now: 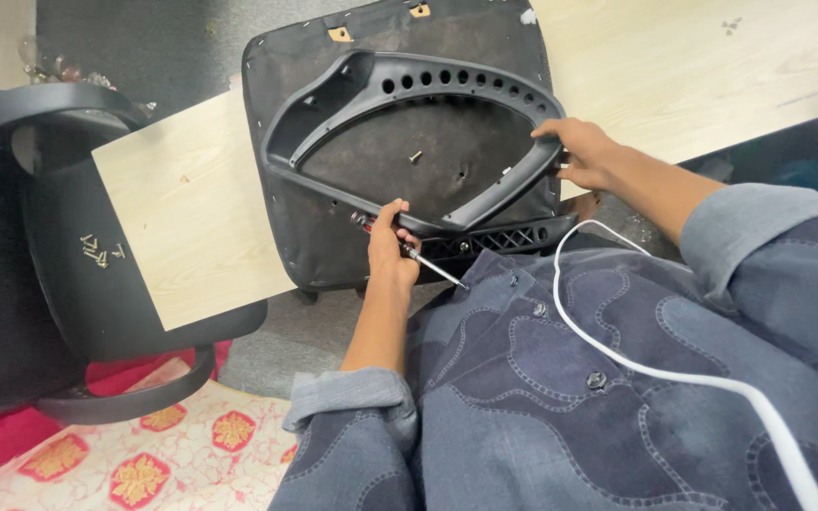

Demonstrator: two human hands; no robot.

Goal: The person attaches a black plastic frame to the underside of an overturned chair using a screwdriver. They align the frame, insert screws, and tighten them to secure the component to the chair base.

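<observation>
Your left hand (388,248) grips a screwdriver (409,250) at the near edge of the upturned black seat base (333,237). Your right hand (581,151) holds the black armrest frame (409,85) lying on that base; loose screws (98,251) lie well left of it.

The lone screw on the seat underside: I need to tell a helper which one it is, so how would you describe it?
Find the black upturned chair seat pad lying on the pale wooden board. Inside the loop of the black plastic armrest frame on it, one short silvery screw stands by itself. Unlike the small pile of loose screws on the other black chair seat at far left, it is alone.
</observation>
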